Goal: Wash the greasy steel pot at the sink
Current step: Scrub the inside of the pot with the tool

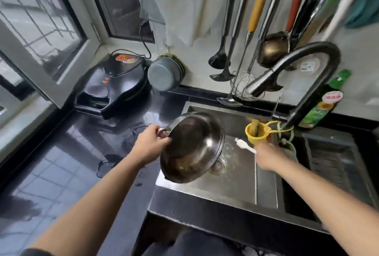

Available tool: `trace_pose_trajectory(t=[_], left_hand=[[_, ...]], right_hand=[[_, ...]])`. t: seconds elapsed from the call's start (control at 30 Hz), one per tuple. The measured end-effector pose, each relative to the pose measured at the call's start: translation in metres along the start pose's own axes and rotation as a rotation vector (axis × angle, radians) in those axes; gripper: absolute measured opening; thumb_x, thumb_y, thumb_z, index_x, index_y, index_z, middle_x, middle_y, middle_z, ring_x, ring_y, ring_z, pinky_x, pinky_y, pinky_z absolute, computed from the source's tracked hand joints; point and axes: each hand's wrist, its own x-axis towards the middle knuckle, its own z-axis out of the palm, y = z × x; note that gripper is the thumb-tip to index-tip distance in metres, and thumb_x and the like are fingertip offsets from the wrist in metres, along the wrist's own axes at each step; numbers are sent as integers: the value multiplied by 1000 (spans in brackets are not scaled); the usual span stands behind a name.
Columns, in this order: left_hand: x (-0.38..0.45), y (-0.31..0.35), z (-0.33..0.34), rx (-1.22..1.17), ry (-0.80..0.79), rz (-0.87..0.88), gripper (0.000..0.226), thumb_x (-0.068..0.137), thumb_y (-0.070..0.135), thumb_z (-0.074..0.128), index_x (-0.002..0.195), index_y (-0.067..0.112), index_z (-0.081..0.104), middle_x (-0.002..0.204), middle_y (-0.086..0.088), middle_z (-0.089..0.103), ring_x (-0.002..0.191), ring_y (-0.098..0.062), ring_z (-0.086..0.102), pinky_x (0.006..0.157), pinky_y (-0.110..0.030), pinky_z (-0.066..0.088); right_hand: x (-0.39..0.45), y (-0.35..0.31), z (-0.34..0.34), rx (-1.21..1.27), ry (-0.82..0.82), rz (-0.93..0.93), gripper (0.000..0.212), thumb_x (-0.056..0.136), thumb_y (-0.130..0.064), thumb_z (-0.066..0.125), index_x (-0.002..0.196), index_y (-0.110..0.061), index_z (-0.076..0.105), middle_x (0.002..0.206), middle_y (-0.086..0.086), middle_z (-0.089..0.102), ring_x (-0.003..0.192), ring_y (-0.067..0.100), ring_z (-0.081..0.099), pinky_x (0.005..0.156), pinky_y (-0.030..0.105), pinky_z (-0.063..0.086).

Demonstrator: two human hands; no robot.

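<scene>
A black glossy counter (86,153) runs under a window at the left edge, carrying one black electric griddle (111,87) near its back corner. The left hand (150,145) has its fingers curled tight around the handle of the one steel pot (191,147), tilted over the sink (205,192) at its left rim, brown residue inside. The right hand (266,158) grips a white brush (245,146); its fingers are blurred. A yellow cup (255,133) and the faucet (295,75) stand behind.
</scene>
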Motion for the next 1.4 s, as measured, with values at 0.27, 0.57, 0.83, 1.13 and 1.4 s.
trace_pose_trajectory(t=[0.27, 0.57, 0.83, 1.13, 1.4], left_hand=[[11, -19, 30, -226, -36, -134, 25, 72, 34, 70, 83, 14, 59, 78, -5, 68, 81, -28, 68, 70, -44, 59], [-12, -72, 12, -556, -49, -393, 26, 89, 11, 63, 108, -5, 56, 89, -23, 67, 67, -38, 76, 62, -52, 65], [-39, -134, -10, -580, -89, -518, 11, 96, 12, 60, 106, 7, 59, 82, -16, 66, 52, -26, 68, 59, -40, 63], [-66, -166, 18, -882, -42, -681, 30, 98, 23, 68, 122, 7, 59, 93, -20, 71, 61, -25, 65, 58, -50, 64], [-97, -142, 67, -1109, -168, -883, 35, 98, 1, 44, 124, 17, 62, 104, -10, 78, 91, -29, 77, 64, -49, 64]], right_hand=[[-40, -24, 26, 296, -35, -41, 67, 96, 1, 39, 152, -36, 40, 146, 12, 47, 113, 34, 60, 80, 31, 50], [-56, -58, 8, 25, 33, -261, 41, 97, -17, 44, 118, -40, 70, 103, 2, 70, 89, 29, 64, 74, 39, 56], [-41, -141, 14, -156, -184, -440, 55, 86, -6, 42, 130, -33, 63, 121, 9, 62, 108, 35, 63, 85, 40, 56], [-32, -170, 23, -525, 107, -528, 36, 94, -5, 51, 123, -23, 62, 114, 6, 58, 99, 34, 67, 70, 38, 41], [-83, -178, 30, -406, -251, -387, 23, 90, -11, 48, 104, -18, 65, 97, 6, 60, 88, 32, 59, 74, 35, 48]])
